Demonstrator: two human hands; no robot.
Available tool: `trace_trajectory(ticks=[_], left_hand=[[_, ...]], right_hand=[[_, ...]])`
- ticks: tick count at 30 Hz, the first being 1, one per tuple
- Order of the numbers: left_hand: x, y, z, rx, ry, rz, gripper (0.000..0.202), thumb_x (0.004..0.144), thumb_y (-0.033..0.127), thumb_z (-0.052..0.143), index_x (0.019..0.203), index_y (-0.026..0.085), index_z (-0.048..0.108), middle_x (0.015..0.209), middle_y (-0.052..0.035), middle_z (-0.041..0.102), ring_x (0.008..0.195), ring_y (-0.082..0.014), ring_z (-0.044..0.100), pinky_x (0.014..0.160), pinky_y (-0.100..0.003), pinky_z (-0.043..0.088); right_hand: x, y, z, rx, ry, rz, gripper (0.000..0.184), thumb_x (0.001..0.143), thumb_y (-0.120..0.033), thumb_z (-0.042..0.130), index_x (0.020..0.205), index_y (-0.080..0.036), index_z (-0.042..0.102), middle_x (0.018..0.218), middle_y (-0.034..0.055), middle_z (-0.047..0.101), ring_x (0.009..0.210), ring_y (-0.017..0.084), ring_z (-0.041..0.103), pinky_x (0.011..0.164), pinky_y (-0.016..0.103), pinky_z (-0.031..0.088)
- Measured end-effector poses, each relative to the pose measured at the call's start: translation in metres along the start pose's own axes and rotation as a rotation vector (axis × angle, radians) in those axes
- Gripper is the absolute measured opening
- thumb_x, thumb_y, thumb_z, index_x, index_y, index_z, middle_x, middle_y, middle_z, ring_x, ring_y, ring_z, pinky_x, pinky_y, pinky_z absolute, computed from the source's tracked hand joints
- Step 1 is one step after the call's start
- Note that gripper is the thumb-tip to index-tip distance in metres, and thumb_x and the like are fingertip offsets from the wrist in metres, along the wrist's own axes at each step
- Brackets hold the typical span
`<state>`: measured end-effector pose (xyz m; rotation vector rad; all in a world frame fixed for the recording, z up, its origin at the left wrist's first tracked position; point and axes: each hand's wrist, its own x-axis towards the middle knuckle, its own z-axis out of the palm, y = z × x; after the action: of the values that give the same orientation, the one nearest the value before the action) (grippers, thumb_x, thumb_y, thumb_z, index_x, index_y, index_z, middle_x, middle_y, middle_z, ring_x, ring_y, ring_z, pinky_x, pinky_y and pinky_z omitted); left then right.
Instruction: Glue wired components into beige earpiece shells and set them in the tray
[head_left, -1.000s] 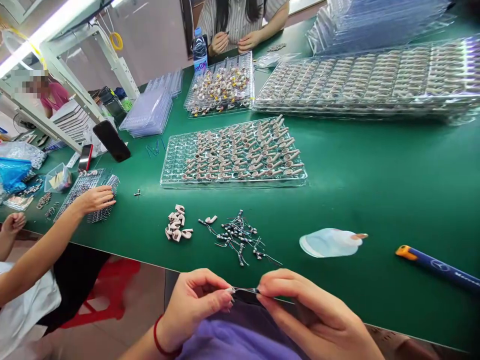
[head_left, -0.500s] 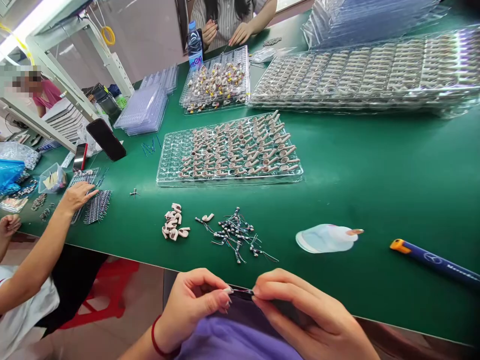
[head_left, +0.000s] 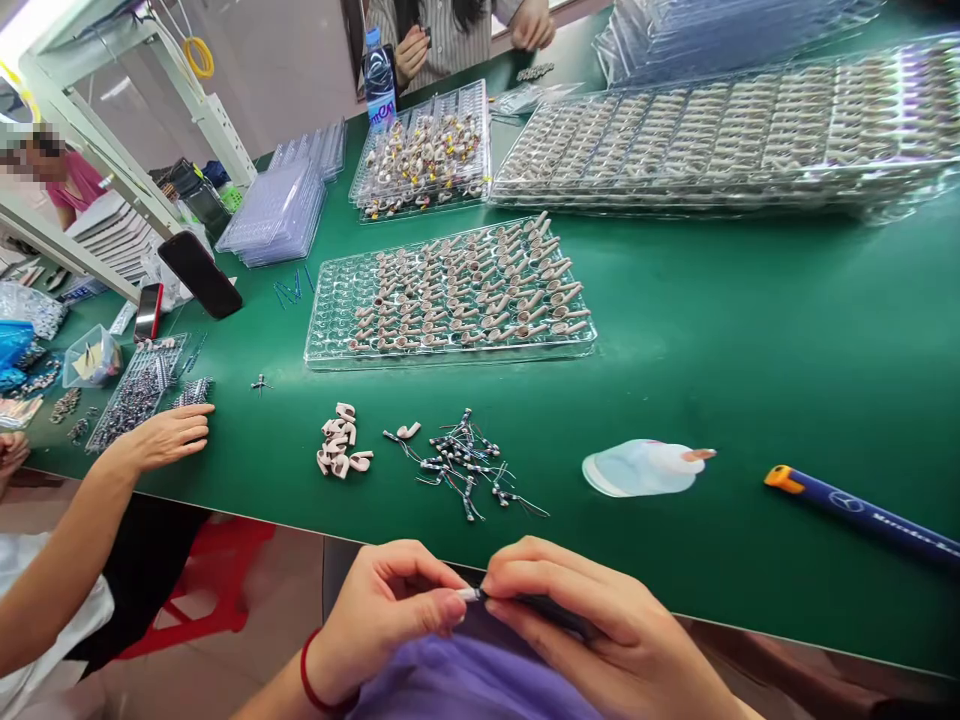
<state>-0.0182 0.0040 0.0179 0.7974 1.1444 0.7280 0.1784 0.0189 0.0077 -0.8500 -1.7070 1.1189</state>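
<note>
Over the table's near edge, my left hand [head_left: 409,600] pinches a small pale piece [head_left: 469,594] between thumb and fingertips; most of it is covered. My right hand [head_left: 577,610] is closed on a slim dark piece [head_left: 551,606], whose tip meets the pale piece; the fingers hide what kind it is. Beyond my hands lies a loose heap of small wired circuit boards [head_left: 459,455]. To its left is a cluster of beige earbud shells [head_left: 340,440], with a single shell [head_left: 408,431] lying apart beside the wires.
A clear tray [head_left: 330,330] with rows of beige shells stands mid-table. Farther back are stacked filled trays [head_left: 675,140] and a water bottle [head_left: 379,85]. A squeeze bottle [head_left: 641,468] and blue cutter [head_left: 862,510] lie right. A co-worker's hand [head_left: 161,438] is at left.
My hands have come closer together, closing the gap where thin dark strands showed. The co-worker's hand at left has moved down a little. The camera view has shifted slightly.
</note>
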Motion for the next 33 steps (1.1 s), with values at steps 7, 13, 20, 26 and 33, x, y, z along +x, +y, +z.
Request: trace_trajectory(ticks=[7,13,20,26,33], left_hand=[[-0.001,0.002,0.001,0.039,0.008,0.008,0.027,0.066,0.04,0.083,0.073,0.015,0.076,0.067,-0.0017,0.063,0.056,-0.0093,0.053,0.056,-0.022,0.042],[-0.005,0.005,0.002,0.124,0.031,0.058,0.029,0.064,0.042,0.083,0.072,0.015,0.076,0.069,-0.0037,0.065,0.064,-0.0126,0.055,0.061,-0.024,0.044],[-0.005,-0.003,0.001,-0.036,-0.027,-0.058,0.032,0.066,0.043,0.081,0.074,0.013,0.074,0.061,-0.0008,0.063,0.053,-0.0103,0.054,0.057,-0.023,0.044],[-0.001,-0.006,0.004,-0.218,-0.058,-0.254,0.03,0.063,0.039,0.082,0.07,0.012,0.073,0.06,-0.0005,0.065,0.048,-0.0088,0.055,0.05,-0.021,0.044],[0.001,-0.003,0.003,-0.296,-0.147,-0.383,0.018,0.075,0.029,0.071,0.074,0.011,0.073,0.059,0.0016,0.063,0.049,-0.0069,0.056,0.049,-0.019,0.042]], right_hand=[[0.0,0.001,0.0,0.018,-0.019,-0.01,0.012,0.087,-0.014,0.06,0.09,-0.023,0.067,0.077,0.0008,0.069,0.066,0.011,0.067,0.06,0.015,0.055],[-0.001,-0.005,-0.002,-0.04,-0.014,0.015,0.011,0.09,-0.021,0.059,0.087,-0.023,0.069,0.076,0.0031,0.07,0.065,0.013,0.068,0.058,0.017,0.056],[-0.001,-0.01,0.0,-0.092,-0.003,-0.008,0.012,0.088,-0.017,0.059,0.089,-0.023,0.069,0.078,0.0032,0.071,0.067,0.013,0.069,0.06,0.017,0.057],[-0.002,-0.008,-0.001,-0.144,-0.009,0.062,0.013,0.089,-0.023,0.059,0.086,-0.023,0.071,0.079,0.0034,0.072,0.067,0.013,0.069,0.061,0.018,0.057],[-0.001,-0.011,-0.005,-0.197,-0.053,0.127,0.017,0.09,-0.029,0.056,0.083,-0.024,0.071,0.076,0.0026,0.072,0.064,0.013,0.068,0.059,0.019,0.057]])
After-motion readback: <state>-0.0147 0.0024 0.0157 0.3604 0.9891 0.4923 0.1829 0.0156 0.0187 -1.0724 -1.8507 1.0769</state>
